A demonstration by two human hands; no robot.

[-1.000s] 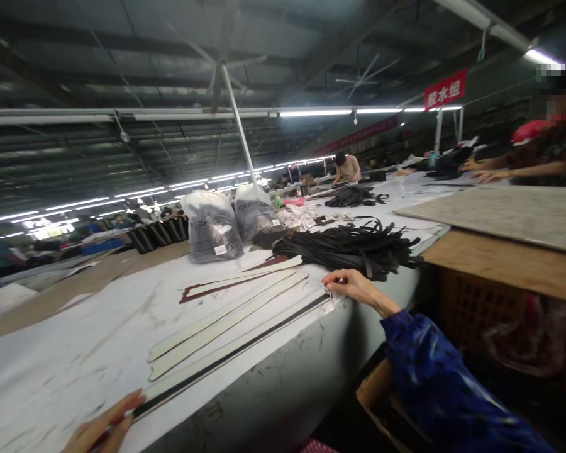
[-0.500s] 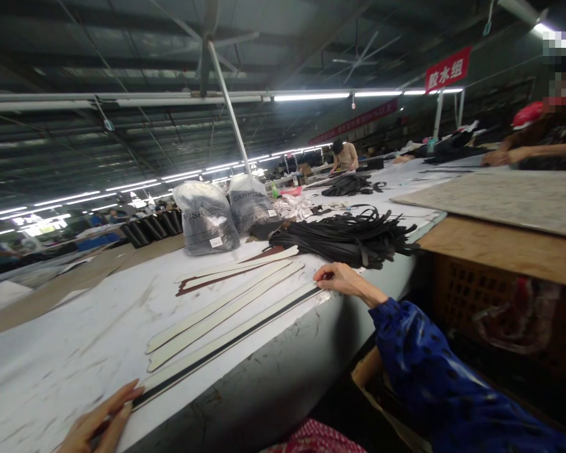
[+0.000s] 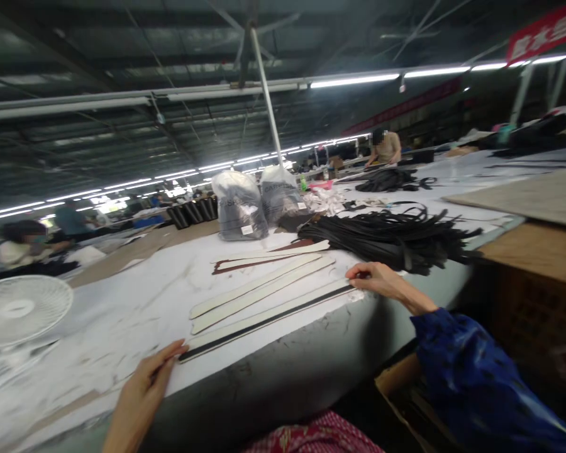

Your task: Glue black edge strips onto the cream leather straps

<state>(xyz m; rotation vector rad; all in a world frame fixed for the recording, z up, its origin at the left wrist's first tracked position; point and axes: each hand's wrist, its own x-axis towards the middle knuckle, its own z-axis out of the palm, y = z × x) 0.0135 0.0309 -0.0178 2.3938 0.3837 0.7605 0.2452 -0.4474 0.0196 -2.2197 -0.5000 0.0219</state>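
A black strip (image 3: 268, 319) lies along a long cream piece (image 3: 245, 324) near the front edge of the white-covered table (image 3: 136, 296). My left hand (image 3: 153, 374) pinches the strip's left end between thumb and fingers. At the far right end, my right hand (image 3: 375, 280) has its fingertips closed on the same strip. Just behind it rest two more cream pieces (image 3: 259, 286), and beyond them a cream piece on a brown one (image 3: 224, 267). A heap of black strips (image 3: 396, 236) is spread behind my right hand.
Two plastic-wrapped bundles (image 3: 240, 207) stand at the back of the table. A white fan (image 3: 23, 308) is at the left. A grey board (image 3: 528, 195) lies at the right, and an open carton (image 3: 396, 377) is below the table edge. People work farther back.
The view has swung left, so the table items appear farther right and the fan has come into view. Both hands remain at the two ends of the black strip.
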